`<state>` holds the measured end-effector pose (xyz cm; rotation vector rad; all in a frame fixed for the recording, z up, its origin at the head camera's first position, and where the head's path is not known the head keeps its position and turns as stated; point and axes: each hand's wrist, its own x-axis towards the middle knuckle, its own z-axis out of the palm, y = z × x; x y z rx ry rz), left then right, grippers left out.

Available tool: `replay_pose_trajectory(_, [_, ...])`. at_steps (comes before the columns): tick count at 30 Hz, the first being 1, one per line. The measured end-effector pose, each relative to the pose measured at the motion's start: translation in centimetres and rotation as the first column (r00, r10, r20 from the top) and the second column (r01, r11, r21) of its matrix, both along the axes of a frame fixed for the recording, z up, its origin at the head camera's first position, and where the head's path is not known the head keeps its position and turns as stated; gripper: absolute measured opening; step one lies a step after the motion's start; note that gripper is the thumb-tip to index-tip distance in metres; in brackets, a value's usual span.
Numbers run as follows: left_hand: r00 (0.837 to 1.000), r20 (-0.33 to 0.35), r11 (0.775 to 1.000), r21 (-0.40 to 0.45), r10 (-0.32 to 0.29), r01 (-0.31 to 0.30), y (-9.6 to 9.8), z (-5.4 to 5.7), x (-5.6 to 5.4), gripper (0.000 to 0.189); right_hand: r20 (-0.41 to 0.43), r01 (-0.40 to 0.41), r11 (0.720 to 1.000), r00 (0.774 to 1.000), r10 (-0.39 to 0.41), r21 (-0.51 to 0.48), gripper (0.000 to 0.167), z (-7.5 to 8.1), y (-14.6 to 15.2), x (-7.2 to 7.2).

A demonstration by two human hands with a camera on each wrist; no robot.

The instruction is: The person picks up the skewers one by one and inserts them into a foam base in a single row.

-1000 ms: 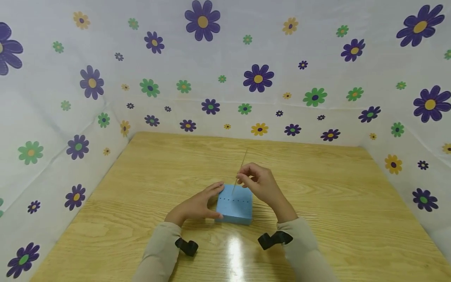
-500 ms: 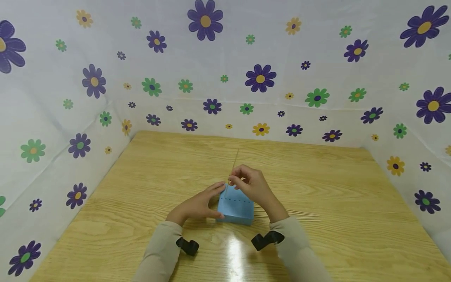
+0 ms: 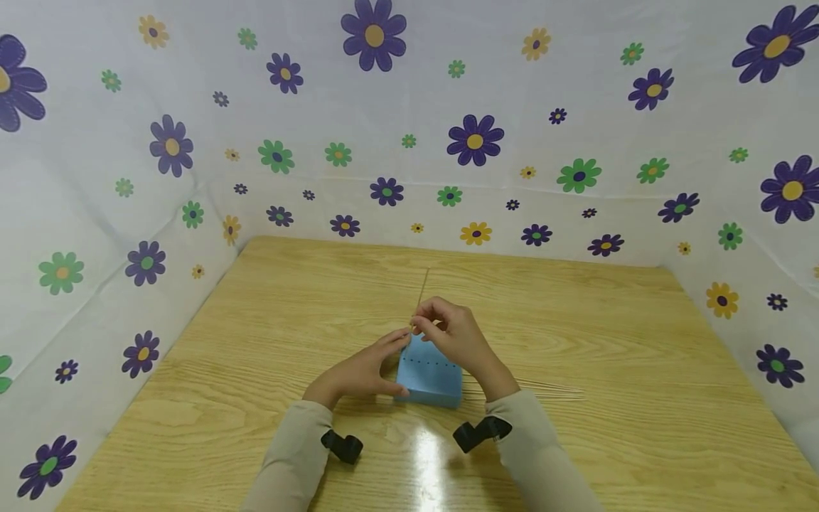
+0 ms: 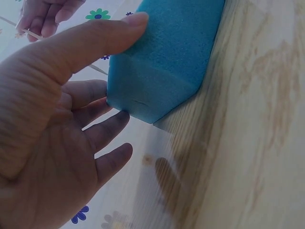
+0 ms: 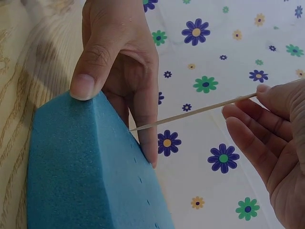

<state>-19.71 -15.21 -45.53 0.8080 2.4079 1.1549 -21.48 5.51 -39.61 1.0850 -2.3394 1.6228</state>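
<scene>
Plainly, the right hand [image 3: 451, 331] has its thumb and index finger drawn to a narrow pinch on a thin stick [image 5: 200, 110], with its remaining fingers loosely curled alongside. The stick slants: its long end rises beyond the pinch, away from the person, and its pointed tip reaches down past the fingertips to the block [image 3: 430, 387]. It meets the block at the end of a row of holes [image 3: 428, 363] nearest the left fingers; whether the tip is inside a hole I cannot tell.

The left hand [image 3: 362, 371] is spread wide about the block's left side and holds it, thumb pressing the near edge, index finger along the far corner. In the left wrist view its little finger stands apart from the block.

The block rests on the table [image 3: 288, 306], right of the left fingers and below the right ones. More sticks [image 3: 550, 389] lie fanned to the right of the block, nearer the person than the right fingertips. Well beyond both hands hangs flowered cloth [image 3: 422, 163].
</scene>
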Motion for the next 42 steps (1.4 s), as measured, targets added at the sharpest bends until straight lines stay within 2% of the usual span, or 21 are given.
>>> replay_pose_trajectory(12, [1.000,0.008,1.000,0.013,-0.005,0.005,0.0,0.1,0.0,0.092,-0.036,-0.037,0.996,0.999,0.040,0.082,0.003,-2.2,-0.4,0.4])
replay_pose_trajectory(17, [1.000,0.003,1.000,0.010,-0.011,0.011,0.1,0.2,0.0,0.092,-0.030,-0.037,0.997,0.999,0.040,0.071,0.007,-2.9,-0.3,0.4])
replay_pose_trajectory(24, [1.000,-0.008,0.999,0.026,-0.025,0.025,0.1,0.0,0.0,0.092,-0.051,-0.042,0.997,0.998,0.046,0.068,0.004,-3.1,-0.6,0.4])
replay_pose_trajectory(29, [0.999,-0.004,0.998,0.045,-0.034,0.035,0.1,0.1,0.1,0.093,-0.033,-0.038,0.994,0.999,0.042,0.100,0.004,-3.1,-0.4,0.4])
replay_pose_trajectory(32, [1.000,-0.005,0.999,0.036,-0.027,0.027,0.1,0.3,0.2,0.092,-0.030,-0.016,0.992,0.999,0.020,0.128,0.008,-2.9,0.0,0.5])
replay_pose_trajectory(37, [1.000,-0.017,1.000,0.003,-0.007,0.007,0.2,0.5,0.1,0.093,-0.027,0.071,0.986,0.997,-0.067,0.150,0.020,-2.3,1.5,0.5])
replay_pose_trajectory(42, [1.000,-0.026,1.000,-0.012,-0.012,0.011,0.3,0.4,0.1,0.095,0.018,0.128,0.981,0.991,-0.132,0.148,0.019,-2.2,3.9,0.4])
